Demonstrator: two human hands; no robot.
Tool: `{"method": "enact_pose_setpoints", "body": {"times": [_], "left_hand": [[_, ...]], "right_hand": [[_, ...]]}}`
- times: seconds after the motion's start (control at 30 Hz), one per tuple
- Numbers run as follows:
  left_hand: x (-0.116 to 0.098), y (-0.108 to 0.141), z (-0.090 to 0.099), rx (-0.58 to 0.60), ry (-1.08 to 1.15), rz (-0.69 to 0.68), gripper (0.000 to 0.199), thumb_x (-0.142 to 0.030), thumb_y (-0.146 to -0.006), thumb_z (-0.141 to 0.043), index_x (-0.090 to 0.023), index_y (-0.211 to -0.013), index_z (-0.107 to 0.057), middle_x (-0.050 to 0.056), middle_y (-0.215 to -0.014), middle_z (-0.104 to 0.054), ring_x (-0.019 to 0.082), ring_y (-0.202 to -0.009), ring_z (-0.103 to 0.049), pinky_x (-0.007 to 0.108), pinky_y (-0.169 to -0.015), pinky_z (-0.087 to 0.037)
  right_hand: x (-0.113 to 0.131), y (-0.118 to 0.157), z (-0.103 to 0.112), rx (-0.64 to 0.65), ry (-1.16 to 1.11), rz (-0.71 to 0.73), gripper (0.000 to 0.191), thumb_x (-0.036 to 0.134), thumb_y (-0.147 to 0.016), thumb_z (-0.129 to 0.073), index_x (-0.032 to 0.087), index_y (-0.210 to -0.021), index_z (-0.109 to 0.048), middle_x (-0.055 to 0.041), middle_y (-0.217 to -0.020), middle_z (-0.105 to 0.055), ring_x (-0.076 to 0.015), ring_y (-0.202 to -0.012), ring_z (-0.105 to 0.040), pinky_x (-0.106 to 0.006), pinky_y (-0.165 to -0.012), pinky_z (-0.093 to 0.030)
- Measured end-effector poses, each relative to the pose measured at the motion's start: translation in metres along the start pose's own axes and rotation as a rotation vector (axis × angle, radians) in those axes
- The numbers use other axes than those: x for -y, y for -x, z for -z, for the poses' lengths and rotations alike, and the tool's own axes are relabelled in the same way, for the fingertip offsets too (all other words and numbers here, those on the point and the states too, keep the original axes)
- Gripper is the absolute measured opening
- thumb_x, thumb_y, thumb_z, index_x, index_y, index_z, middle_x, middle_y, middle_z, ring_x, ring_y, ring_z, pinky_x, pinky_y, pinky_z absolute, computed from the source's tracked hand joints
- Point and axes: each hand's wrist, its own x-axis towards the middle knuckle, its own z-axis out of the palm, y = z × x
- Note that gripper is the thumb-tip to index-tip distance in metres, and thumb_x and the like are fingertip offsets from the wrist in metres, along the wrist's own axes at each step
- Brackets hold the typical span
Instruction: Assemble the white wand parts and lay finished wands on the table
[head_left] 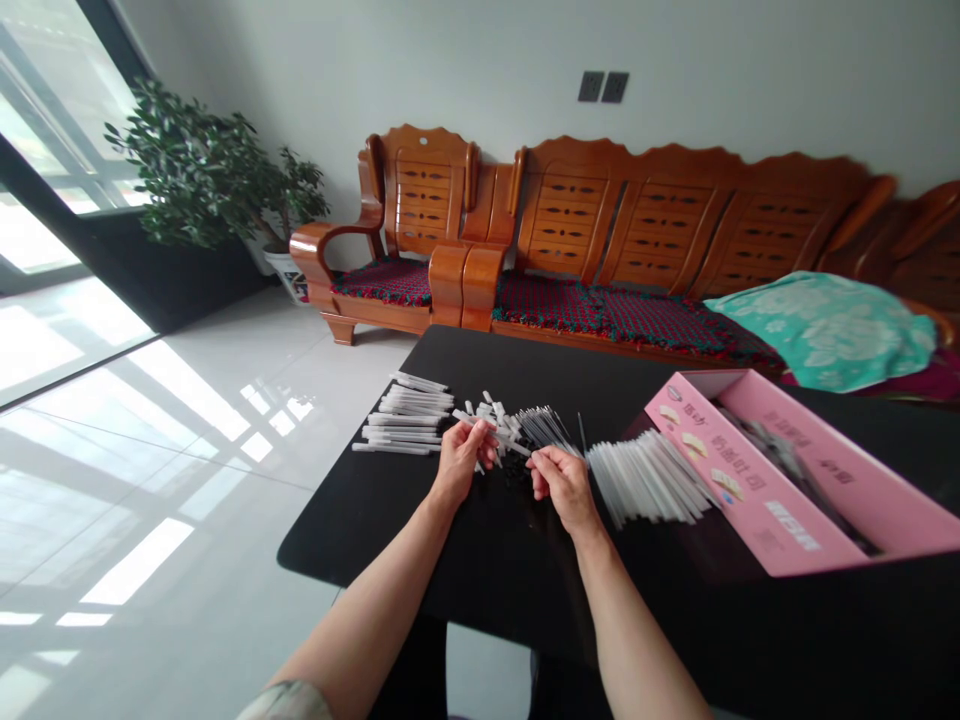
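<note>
A pale pen [513, 443] spans the gap between my two hands above the black table. My left hand [466, 458] is closed on its left part, and the fingertips of my right hand [559, 480] pinch its right end. Behind my hands lies a loose heap of white caps [491, 408], with dark refills [544, 425] beside it. Assembled-looking pens [405, 420] are stacked left of my left hand. To the right of my right hand, clear white tubes [649, 478] lie in a row. Small black parts near the heap are too small to tell.
An open pink box [757, 500] with dark contents stands on the right of the black table [360, 530]. Beyond the table is a wooden sofa [577, 215] with a turquoise cloth [832, 330]. A potted plant [217, 180] stands at the back left.
</note>
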Motion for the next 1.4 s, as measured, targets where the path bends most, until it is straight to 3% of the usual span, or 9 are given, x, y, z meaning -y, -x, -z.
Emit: {"method": "enact_pose_setpoints", "body": {"times": [0.2,0.37,0.7,0.93,1.4], "left_hand": [[-0.0012,0.0000,0.0005,0.025,0.019,-0.002,0.043,-0.055,-0.079,-0.070,-0.012,-0.087,-0.065,0.001,-0.066,-0.064,0.009,-0.046,-0.054,0.019,-0.040,-0.042],[-0.0024,0.0008,-0.0010,0.057,0.017,0.009,0.044,-0.055,-0.079,-0.070,-0.012,-0.088,-0.065,0.001,-0.066,-0.064,0.009,-0.046,-0.054,0.020,-0.040,-0.043],[0.0005,-0.0011,0.0021,0.004,-0.001,0.013,0.045,-0.056,-0.078,-0.071,-0.012,-0.084,-0.065,0.001,-0.063,-0.063,0.009,-0.043,-0.053,0.020,-0.038,-0.041],[-0.0012,-0.0022,0.0015,0.001,0.004,0.002,0.044,-0.055,-0.078,-0.071,-0.012,-0.084,-0.065,0.001,-0.062,-0.063,0.009,-0.043,-0.053,0.019,-0.038,-0.042],[-0.0009,0.0001,-0.0005,0.003,-0.013,-0.017,0.042,-0.053,-0.079,-0.071,-0.011,-0.082,-0.065,0.002,-0.063,-0.063,0.009,-0.044,-0.053,0.019,-0.038,-0.042]], "right_hand": [[-0.0004,-0.0003,-0.0002,0.008,-0.064,-0.094,0.044,0.056,-0.090,-0.055,0.015,-0.078,-0.065,0.0022,-0.049,-0.057,-0.0088,-0.038,-0.048,-0.019,-0.037,-0.034],[0.0001,0.0000,0.0018,0.038,0.014,-0.040,0.041,0.053,-0.090,-0.057,0.016,-0.076,-0.064,0.0035,-0.048,-0.054,-0.0069,-0.037,-0.045,-0.018,-0.038,-0.032],[0.0037,0.0007,0.0020,0.064,0.010,-0.024,0.029,0.045,-0.084,-0.068,0.016,-0.079,-0.066,0.0044,-0.054,-0.055,-0.0073,-0.044,-0.047,-0.019,-0.043,-0.039],[0.0047,0.0012,0.0048,0.081,0.108,0.009,0.037,0.048,-0.093,-0.055,0.015,-0.081,-0.067,0.0024,-0.053,-0.057,-0.0074,-0.040,-0.047,-0.020,-0.041,-0.035],[0.0045,0.0005,0.0044,0.028,0.113,-0.044,0.032,0.048,-0.083,-0.067,0.016,-0.081,-0.066,0.0038,-0.052,-0.056,-0.0075,-0.039,-0.046,-0.019,-0.039,-0.035]]}}
